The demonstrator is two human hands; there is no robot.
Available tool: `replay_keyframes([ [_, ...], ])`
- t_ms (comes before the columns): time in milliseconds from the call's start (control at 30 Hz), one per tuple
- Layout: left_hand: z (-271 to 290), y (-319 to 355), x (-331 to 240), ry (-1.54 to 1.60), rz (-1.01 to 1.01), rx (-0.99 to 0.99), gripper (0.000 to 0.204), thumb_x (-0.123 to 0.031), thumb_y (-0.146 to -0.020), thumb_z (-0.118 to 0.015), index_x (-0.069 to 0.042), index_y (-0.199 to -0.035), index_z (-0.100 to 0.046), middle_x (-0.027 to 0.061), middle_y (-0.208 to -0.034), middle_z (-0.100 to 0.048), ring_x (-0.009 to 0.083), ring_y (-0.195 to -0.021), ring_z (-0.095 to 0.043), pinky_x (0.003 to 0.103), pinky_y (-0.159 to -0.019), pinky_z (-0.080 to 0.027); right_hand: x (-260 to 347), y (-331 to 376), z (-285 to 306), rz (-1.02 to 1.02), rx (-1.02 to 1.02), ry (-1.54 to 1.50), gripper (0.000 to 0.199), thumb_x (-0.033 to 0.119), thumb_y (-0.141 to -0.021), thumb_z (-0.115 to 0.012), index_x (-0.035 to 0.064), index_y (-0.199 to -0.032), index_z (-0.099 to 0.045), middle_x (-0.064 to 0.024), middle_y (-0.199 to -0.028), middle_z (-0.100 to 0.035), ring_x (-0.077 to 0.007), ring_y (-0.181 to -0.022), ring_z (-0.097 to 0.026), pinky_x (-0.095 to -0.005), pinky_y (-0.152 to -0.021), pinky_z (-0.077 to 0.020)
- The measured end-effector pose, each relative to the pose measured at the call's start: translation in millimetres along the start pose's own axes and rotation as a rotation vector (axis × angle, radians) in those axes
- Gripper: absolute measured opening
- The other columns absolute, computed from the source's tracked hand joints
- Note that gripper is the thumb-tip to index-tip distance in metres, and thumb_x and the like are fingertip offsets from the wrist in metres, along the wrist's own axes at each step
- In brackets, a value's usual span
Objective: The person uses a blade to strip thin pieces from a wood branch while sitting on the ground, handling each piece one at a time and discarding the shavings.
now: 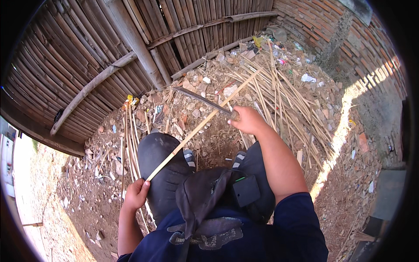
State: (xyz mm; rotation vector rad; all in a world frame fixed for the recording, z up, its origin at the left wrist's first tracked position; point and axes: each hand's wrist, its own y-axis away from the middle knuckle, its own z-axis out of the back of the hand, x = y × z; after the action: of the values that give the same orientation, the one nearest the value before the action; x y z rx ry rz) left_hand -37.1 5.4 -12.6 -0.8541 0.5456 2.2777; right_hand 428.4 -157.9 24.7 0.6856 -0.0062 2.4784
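Observation:
My right hand (248,120) is closed around the short handle of a long-bladed knife (196,97), whose blade points up and to the left. The blade lies across a pale bamboo strip (187,139), near the strip's middle. My left hand (137,194) pinches the near end of that strip beside my left knee. From there the strip slants up and right, its far end over a heap of similar strips (283,102) on the ground. Whether the edge bites into the strip, I cannot tell.
More thin strips (126,144) lie left of my left knee. A bamboo wall (87,56) with poles stands ahead and left; a brick wall (314,26) rises at the right. Rubble and litter (205,81) cover the ground. A small black box (246,191) rests on my lap.

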Motion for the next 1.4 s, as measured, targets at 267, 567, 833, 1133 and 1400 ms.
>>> replay_keyframes([
  [267,-1.2,-1.2,2.0,0.079,0.000,0.004,0.049,-0.035,-0.104,-0.059,-0.003,-0.069,-0.047,0.0002,-0.058,-0.042,0.0088,-0.059,-0.038,0.033,-0.051,-0.033,-4.5,-2.8,-3.9,0.006,-0.023,-0.026,0.047,0.035,-0.085,-0.076,0.0024,-0.118,-0.065,-0.0249,-0.100,-0.070,-0.0409,-0.098,-0.068,-0.0483,-0.087,-0.0534],
  [567,-0.3,-1.5,11.4,0.124,0.040,0.052,0.045,-0.035,-0.104,-0.058,-0.004,-0.073,-0.049,-0.0028,-0.064,-0.044,0.0074,-0.064,-0.038,0.030,-0.055,-0.034,-12.6,-7.8,-10.9,0.058,-0.079,-0.055,0.049,0.034,-0.081,-0.079,0.0003,-0.114,-0.066,-0.0266,-0.094,-0.069,-0.0433,-0.092,-0.068,-0.0477,-0.081,-0.0525],
  [833,-0.8,-2.2,1.7,0.065,0.018,0.009,0.047,-0.034,-0.103,-0.060,-0.003,-0.070,-0.048,0.0008,-0.059,-0.043,0.0094,-0.059,-0.038,0.033,-0.052,-0.035,-17.7,-6.6,-14.2,0.104,-0.161,-0.073,0.048,0.034,-0.081,-0.079,0.0001,-0.113,-0.066,-0.0265,-0.093,-0.069,-0.0429,-0.091,-0.068,-0.0474,-0.081,-0.0523],
  [1133,-4.0,-1.9,-0.3,0.044,0.005,-0.021,0.045,-0.032,-0.102,-0.060,-0.002,-0.070,-0.049,0.0052,-0.056,-0.046,0.0113,-0.057,-0.041,0.035,-0.052,-0.037,-26.5,-9.4,-14.5,0.088,-0.099,-0.098,0.051,0.034,-0.082,-0.078,0.0051,-0.122,-0.066,-0.0238,-0.104,-0.071,-0.0402,-0.101,-0.068,-0.0471,-0.090,-0.0536],
  [1400,-1.7,-0.4,0.3,0.006,0.047,-0.022,0.046,-0.035,-0.102,-0.061,-0.002,-0.071,-0.050,0.0052,-0.056,-0.046,0.0115,-0.056,-0.040,0.035,-0.052,-0.036,23.6,4.6,-4.5,0.118,0.128,0.173,0.042,0.033,-0.086,-0.074,0.0101,-0.120,-0.067,-0.0205,-0.100,-0.071,-0.0374,-0.097,-0.069,-0.0481,-0.084,-0.0546],
])
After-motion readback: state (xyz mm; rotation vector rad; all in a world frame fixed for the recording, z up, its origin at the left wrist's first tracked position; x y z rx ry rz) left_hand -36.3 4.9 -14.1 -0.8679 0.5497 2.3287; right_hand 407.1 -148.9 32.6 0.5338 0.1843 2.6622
